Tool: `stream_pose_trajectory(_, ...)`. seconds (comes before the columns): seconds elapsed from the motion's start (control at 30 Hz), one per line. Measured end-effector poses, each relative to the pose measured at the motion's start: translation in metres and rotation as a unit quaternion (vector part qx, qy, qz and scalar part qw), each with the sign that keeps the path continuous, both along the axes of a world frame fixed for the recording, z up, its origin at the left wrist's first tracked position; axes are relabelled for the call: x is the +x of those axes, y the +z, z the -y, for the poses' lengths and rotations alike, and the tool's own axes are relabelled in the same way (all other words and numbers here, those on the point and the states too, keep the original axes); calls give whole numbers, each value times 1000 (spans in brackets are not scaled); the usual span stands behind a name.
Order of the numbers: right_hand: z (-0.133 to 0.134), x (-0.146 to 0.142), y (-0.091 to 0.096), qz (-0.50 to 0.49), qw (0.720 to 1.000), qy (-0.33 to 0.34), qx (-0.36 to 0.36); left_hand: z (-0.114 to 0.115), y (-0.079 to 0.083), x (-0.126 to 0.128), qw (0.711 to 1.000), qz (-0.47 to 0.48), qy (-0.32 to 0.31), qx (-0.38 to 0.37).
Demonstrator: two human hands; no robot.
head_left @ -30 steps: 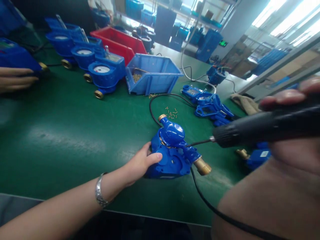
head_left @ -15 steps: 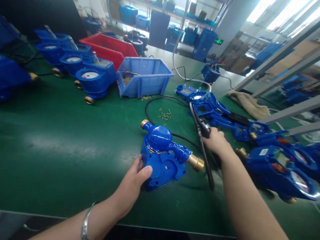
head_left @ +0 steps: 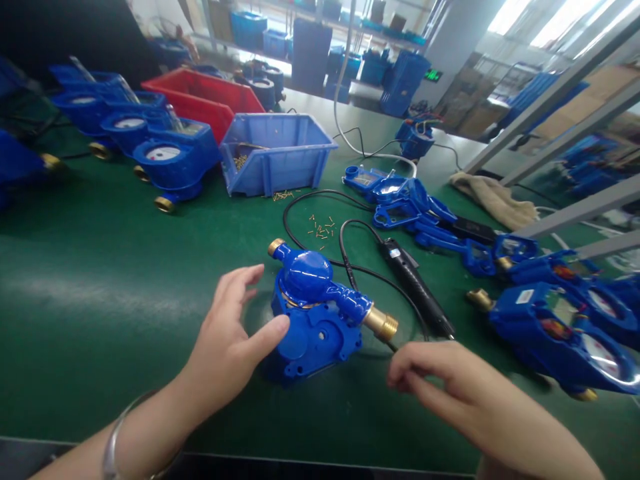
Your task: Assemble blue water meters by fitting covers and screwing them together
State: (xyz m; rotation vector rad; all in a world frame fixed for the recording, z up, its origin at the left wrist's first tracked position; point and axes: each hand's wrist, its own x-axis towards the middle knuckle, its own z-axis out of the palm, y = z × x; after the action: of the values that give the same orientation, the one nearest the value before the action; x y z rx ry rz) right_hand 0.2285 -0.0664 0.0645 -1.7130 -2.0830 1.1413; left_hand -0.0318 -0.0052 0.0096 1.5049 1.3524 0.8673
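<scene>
A blue water meter (head_left: pixel 313 277) with brass threaded ends lies upside down on the green bench, the flat underside of its blue housing facing up. Beside its left edge is my left hand (head_left: pixel 233 327), thumb and fingers spread, holding nothing. My right hand (head_left: pixel 440 377) hovers just right of the meter's nearer brass fitting (head_left: pixel 384 325). Its fingers are curled in toward the thumb, and nothing shows in them. Behind that hand a black electric screwdriver (head_left: pixel 417 287) rests on the bench, its cord looping behind the meter.
Small brass screws (head_left: pixel 323 230) are scattered beyond the meter. A blue bin (head_left: pixel 280 167) with more screws and a red bin (head_left: pixel 200 100) stand farther back. Assembled meters (head_left: pixel 170 160) line the left; opened meters (head_left: pixel 550 320) and blue covers (head_left: pixel 395 193) crowd the right, near a tan cloth (head_left: pixel 495 200).
My right hand has let go of the screwdriver, now lying on the bench, and has come nearer to me. My left hand has released the meter's housing and opened beside it.
</scene>
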Motion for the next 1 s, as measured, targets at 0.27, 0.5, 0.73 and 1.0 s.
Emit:
stream_pose_trajectory(0.27,-15,-12,-57,-73,995,-69,20,-42,52,61,916,-40,-310,253)
stream_pose_trajectory(0.5,-25,-30,-78,-182,981,-50,45,-47,52,84,864,-138,-448,181)
stream_pose_trajectory(0.73,-21,-47,-76,-278,958,-29,66,-34,44,72,845,-259,-406,231)
stream_pose_trajectory(1.0,-13,-79,-99,-378,912,-147,60,-22,41,35,935,-77,-283,199)
